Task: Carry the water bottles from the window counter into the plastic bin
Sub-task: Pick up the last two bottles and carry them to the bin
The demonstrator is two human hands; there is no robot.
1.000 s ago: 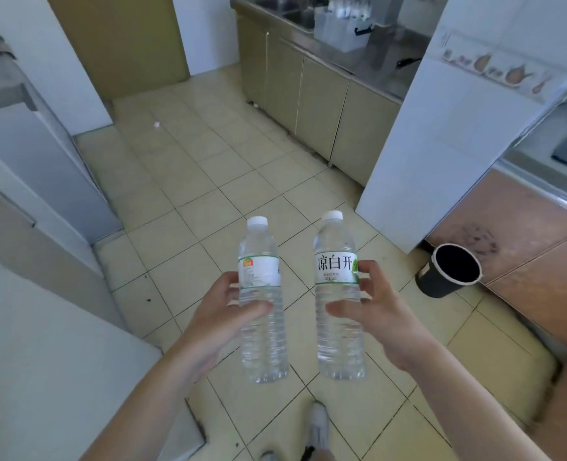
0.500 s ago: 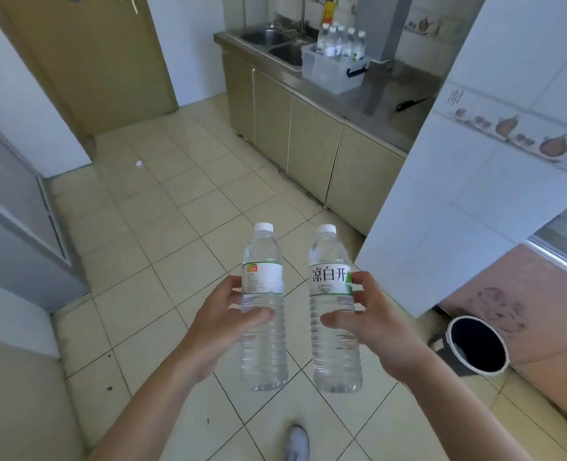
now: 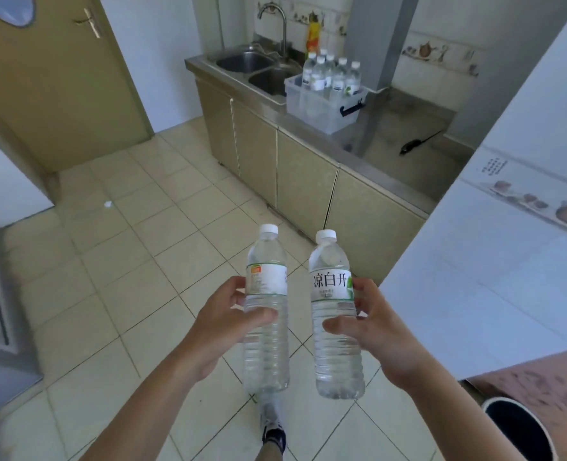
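My left hand (image 3: 224, 322) grips a clear water bottle (image 3: 266, 354) with a white cap, held upright over the tiled floor. Beside it, my right hand (image 3: 370, 331) holds a second water bottle (image 3: 337, 357) with a white label bearing characters. The two bottles stand side by side, a little apart. Far ahead on the steel counter sits the translucent plastic bin (image 3: 320, 106) with several water bottles (image 3: 330, 74) standing in it.
A double sink (image 3: 259, 66) with a tap lies left of the bin. Beige cabinets (image 3: 305, 184) run under the counter. A white tiled wall corner (image 3: 495, 277) juts in at the right, a black bucket (image 3: 515, 427) below it. A door (image 3: 52, 81) stands at the left. My shoe (image 3: 272, 424) shows below.
The view has lifted and advanced toward the counter, so the bin and sink now show larger. Both hands keep the same hold on their bottles.
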